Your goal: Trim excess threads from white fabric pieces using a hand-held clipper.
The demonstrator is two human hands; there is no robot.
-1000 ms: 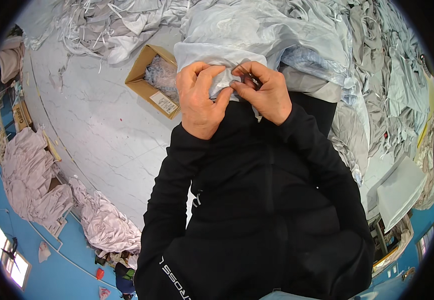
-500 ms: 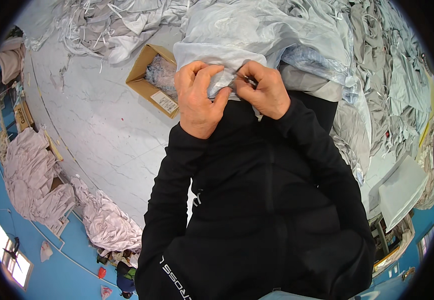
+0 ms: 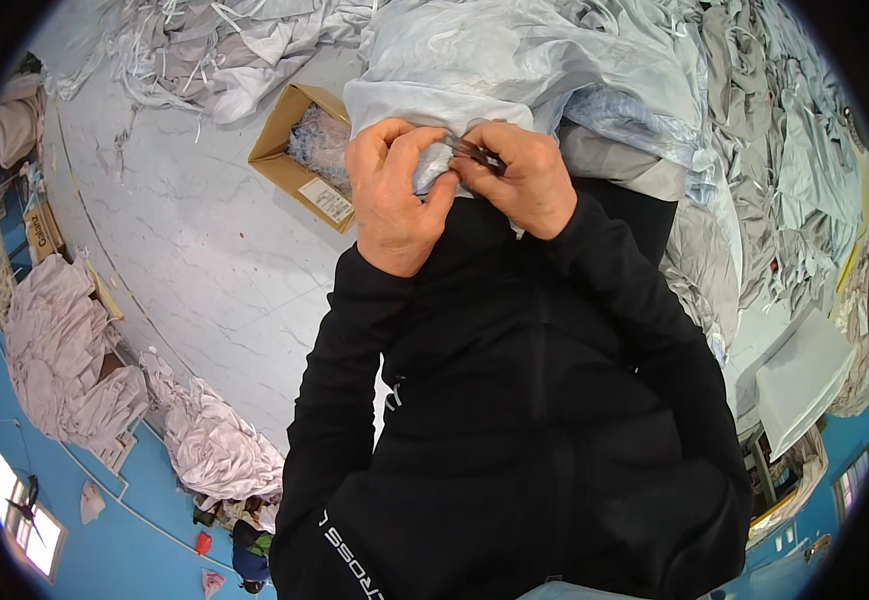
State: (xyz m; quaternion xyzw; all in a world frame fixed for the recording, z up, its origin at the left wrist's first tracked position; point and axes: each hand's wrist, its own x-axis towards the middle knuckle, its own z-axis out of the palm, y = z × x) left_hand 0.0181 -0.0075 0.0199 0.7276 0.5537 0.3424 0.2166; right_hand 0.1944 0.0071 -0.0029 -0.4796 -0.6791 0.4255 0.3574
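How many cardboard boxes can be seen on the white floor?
1. The open cardboard box lies on the floor just left of the left hand. Others may be hidden under cloth piles.

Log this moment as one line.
left hand: pinching pale garment edge | right hand: holding small tool at same edge | cardboard box: beside, on floor

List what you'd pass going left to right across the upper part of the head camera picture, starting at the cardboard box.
Cardboard box → left hand → right hand → heap of grey cloth.
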